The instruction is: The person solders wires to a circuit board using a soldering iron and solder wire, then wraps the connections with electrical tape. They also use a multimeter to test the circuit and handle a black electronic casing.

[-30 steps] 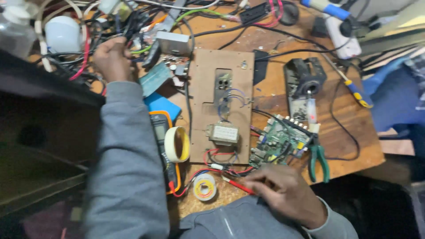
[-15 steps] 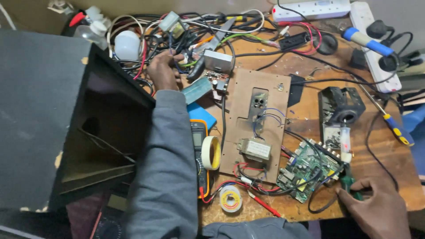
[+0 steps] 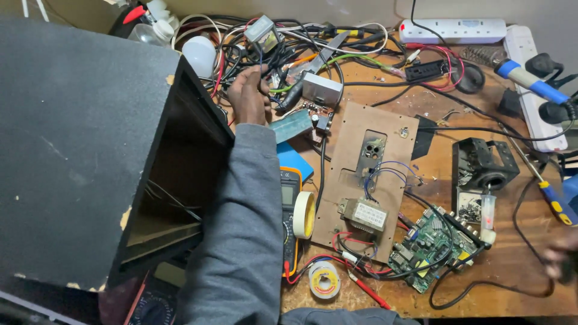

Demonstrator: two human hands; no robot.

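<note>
— Where was the left hand (image 3: 248, 93)?

— Stretched far forward, the arm in a grey sleeve running up the middle of the view, elbow low and wrist high. The back of the hand faced up, fingers curled downward, thumb side toward the right.

— Was it gripping anything?

— I couldn't tell; the fingertips were hidden under the knuckles.

— And the right hand (image 3: 563, 259)?

— Only a sliver showed at the right edge, low down, blurred. Its fingers looked bent, but whether they were closed was unclear.
</note>
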